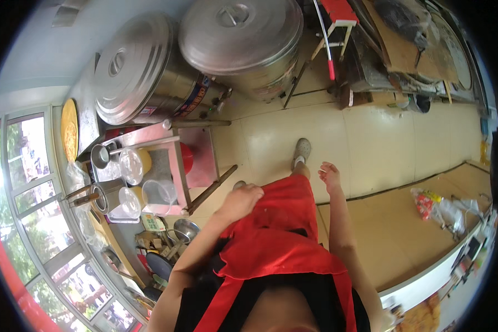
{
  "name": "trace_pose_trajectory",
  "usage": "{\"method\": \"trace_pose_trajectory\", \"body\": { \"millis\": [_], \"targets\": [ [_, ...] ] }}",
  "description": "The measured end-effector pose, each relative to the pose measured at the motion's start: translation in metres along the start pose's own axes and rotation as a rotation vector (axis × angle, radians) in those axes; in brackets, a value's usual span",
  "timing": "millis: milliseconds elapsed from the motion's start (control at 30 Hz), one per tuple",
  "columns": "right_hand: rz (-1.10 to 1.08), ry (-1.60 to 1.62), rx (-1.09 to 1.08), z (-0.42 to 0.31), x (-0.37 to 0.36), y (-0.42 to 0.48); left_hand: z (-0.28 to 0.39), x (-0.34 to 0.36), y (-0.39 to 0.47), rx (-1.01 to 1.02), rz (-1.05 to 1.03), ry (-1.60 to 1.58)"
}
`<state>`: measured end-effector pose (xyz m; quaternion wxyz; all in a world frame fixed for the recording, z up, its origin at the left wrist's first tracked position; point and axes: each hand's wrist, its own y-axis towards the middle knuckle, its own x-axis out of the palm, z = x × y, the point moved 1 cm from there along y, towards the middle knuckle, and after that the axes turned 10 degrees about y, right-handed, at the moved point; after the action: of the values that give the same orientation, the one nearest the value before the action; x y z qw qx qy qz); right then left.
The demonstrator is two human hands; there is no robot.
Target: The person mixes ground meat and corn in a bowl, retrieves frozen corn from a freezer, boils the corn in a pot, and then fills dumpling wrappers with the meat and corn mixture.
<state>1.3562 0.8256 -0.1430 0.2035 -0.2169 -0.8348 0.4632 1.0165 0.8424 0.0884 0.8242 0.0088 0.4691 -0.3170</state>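
My left hand (242, 202) is over the left edge of the red apron (280, 207), back of the hand up. Its fingers are loosely bent and their undersides are hidden, so whether it grips anything is unclear. On the other side, my right hand (329, 176) hangs in the air above the tiled floor (373, 145), fingers apart and holding nothing. One foot in a grey clog (302, 149) is forward on the tiles. To the left, a metal table (182, 176) carries a ladle (101, 155), a metal pot (108, 195) and a clear plastic tub (159, 196).
Two large lidded steel drums (240, 37) (135, 70) stand ahead. A folding stool with a red seat (340, 11) is beside them. On the right, a brown-topped surface (382, 232) bears plastic packages (440, 209). Pans (159, 265) and a steel bowl (186, 229) lie low at left.
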Motion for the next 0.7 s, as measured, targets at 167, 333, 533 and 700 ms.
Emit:
{"method": "trace_pose_trajectory", "body": {
  "millis": [167, 333, 533, 700],
  "targets": [
    [-0.004, -0.241, -0.041, -0.117, 0.005, 0.047, 0.034, 0.082, 0.089, -0.267, -0.278, -0.610],
    [-0.084, -0.277, 0.049, -0.135, 0.022, 0.079, 0.054, 0.180, 0.144, -0.331, -0.409, -0.951],
    [-0.245, -0.329, 0.202, -0.074, 0.084, 0.194, 0.069, 0.275, 0.170, -0.558, -0.463, -1.411],
    [-0.247, -0.199, 0.313, -0.025, 0.158, 0.316, 0.089, 0.349, 0.164, -0.769, -0.518, -1.647]
  ]
}}
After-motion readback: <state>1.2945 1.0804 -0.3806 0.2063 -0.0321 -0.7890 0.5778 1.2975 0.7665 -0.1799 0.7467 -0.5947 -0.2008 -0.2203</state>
